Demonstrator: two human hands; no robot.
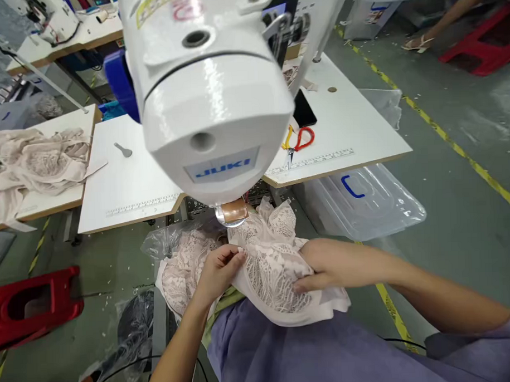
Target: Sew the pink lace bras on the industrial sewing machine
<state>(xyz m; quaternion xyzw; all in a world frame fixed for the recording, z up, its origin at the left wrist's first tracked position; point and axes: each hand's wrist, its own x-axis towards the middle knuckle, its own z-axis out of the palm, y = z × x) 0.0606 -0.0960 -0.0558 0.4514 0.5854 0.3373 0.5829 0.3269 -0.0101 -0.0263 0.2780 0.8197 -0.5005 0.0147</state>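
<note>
A pale pink lace bra (pixel 278 268) lies over my lap, below the head of a white sewing machine (pixel 219 114). My left hand (pixel 222 267) is closed, pinching the bra's edge between thumb and forefinger. On the other side, my right hand (pixel 324 266) grips the lace cup, thumb on top and the other fingers hidden behind the fabric. More pale lace pieces (pixel 186 268) hang at the left, beside my left wrist. A round metal plate with a copper-coloured patch (pixel 234 212) sits under the machine head, just above the bra.
Small scissors (pixel 297 142) with red and yellow handles and a black phone (pixel 304 108) lie on the right table (pixel 340 121). A clear plastic box (pixel 360 204) stands beneath it. Garments (pixel 45 159) are heaped at far left. A red stool (pixel 35 307) stands on the floor.
</note>
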